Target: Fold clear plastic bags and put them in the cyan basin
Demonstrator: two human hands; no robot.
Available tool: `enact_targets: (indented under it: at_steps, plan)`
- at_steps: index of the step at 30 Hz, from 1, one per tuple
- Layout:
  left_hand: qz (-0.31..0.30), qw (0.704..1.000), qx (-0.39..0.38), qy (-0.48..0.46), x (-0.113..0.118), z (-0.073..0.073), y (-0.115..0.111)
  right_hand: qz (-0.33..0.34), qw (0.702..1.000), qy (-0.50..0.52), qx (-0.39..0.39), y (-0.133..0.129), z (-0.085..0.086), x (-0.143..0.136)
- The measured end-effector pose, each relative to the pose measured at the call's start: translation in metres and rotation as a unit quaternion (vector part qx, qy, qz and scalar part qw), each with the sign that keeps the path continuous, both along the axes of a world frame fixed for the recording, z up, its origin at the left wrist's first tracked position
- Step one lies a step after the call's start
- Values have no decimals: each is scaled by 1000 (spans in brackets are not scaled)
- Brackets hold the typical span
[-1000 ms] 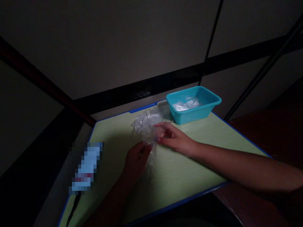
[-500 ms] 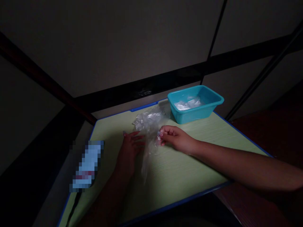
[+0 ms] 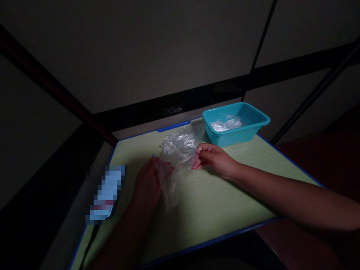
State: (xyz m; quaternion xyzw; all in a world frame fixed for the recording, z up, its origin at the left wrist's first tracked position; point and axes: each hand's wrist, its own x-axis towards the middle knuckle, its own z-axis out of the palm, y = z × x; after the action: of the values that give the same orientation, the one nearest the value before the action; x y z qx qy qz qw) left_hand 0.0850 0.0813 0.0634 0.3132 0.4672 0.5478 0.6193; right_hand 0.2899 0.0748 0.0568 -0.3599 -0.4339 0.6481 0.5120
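Note:
A clear plastic bag [image 3: 171,183] stretches between my two hands above the table. My right hand [image 3: 215,159] pinches its right side between thumb and fingers. At its left side my left hand [image 3: 147,180] is closed on the film, and part of the fingers shows through the plastic. Just beyond the hands, more crumpled clear plastic bags [image 3: 182,140] lie on the table; where they part from the held bag is hard to make out. A turquoise plastic basin [image 3: 233,137] stands behind my right hand with folded clear plastic [image 3: 222,125] inside.
The small pale green table [image 3: 225,202] has a blue edge. On its left side lies a phone-like device [image 3: 108,191], its screen blurred out, with a dark cord [image 3: 91,240] running toward me. A panelled wall [image 3: 168,56] rises behind the table.
My left hand has gone from spread fingers beside the plastic to gripping its left side. My right hand has shifted slightly right and away from me, and the bag is spread wider.

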Motion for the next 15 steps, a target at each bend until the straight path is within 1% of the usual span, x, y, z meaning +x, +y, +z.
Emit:
enact_targets:
  at_steps: [2,3,6,7,9,11,13,15]
  plan:
    - [-6,1000,-22,-8,2,-1,-1,-20,1000,8,-8,1,-3,-1]
    - [-21,999,-31,-9,5,-2,-3,-24,1000,7,-8,1,-4,-2]
    - [-93,995,-24,23,14,-4,-11,-7,1000,-9,11,-3,-4,-4]
    - [-108,993,-16,38,16,-5,-13,2,1000,-9,20,-4,-3,-4]
    - [-102,994,-5,45,16,-5,-13,10,999,7,37,-6,1,-4]
    - [-61,998,-4,28,11,-4,-9,4,998,31,46,-6,5,-3]
    - [-23,1000,0,5,4,-2,-3,-19,997,55,47,-5,8,-2]
    - [-24,1000,3,-2,0,1,0,-56,995,81,33,-4,8,0]
